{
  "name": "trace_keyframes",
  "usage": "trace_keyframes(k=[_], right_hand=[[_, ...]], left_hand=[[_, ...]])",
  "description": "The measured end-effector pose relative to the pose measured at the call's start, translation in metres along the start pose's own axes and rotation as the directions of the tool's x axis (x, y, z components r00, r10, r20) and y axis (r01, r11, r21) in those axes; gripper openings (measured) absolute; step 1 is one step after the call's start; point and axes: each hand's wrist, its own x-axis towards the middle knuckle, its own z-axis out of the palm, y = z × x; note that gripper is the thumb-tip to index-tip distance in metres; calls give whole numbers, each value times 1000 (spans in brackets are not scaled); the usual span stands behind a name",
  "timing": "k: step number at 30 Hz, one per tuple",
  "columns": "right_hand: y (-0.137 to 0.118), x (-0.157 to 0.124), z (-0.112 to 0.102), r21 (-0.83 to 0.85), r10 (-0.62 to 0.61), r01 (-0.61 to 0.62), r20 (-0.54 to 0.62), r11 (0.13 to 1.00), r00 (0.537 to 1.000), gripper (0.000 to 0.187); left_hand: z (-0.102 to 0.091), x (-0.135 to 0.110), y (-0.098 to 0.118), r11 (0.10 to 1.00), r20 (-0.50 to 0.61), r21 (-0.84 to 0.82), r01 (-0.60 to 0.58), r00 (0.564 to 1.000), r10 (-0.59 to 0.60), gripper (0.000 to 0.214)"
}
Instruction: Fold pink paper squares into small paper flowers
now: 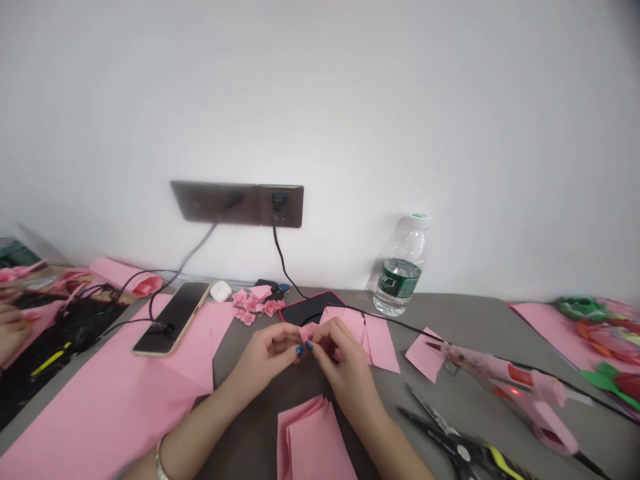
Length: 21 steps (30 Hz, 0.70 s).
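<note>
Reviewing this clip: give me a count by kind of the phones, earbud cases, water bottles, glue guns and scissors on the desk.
Smartphone: 1
Earbud case: 1
Plastic water bottle: 1
Hot glue gun: 1
Pair of scissors: 1
Total: 5

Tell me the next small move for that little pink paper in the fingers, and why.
I'd probably press a firm crease into the small pink paper, pinching it between the left hand and right hand. Both hands hold it close at the fingertips, and the folded pink paper pieces nearby look tightly shaped, so a sharper fold seems likely to suit it.
</note>
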Motion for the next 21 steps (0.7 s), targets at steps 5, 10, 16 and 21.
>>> trace_keyframes(k=[5, 10, 16, 21], right_hand=[[1, 0, 0, 41, 4, -6, 38, 999, 999, 15], [3, 2, 2, 73, 21, -25, 53, 997, 998, 11], [4, 2, 2, 127, 35, -43, 66, 991, 997, 12], [4, 2, 3, 131, 10, -20, 75, 991, 997, 14]], left_hand=[[-1, 0, -4, 1000, -20, -10, 10, 1000, -10, 7], [-1, 0, -5, 1000, -62, -6, 0, 998, -1, 10], [-2, 1, -7, 1000, -78, -23, 9, 997, -11, 10], [-2, 1, -7, 1000, -95, -28, -12, 995, 10, 9]])
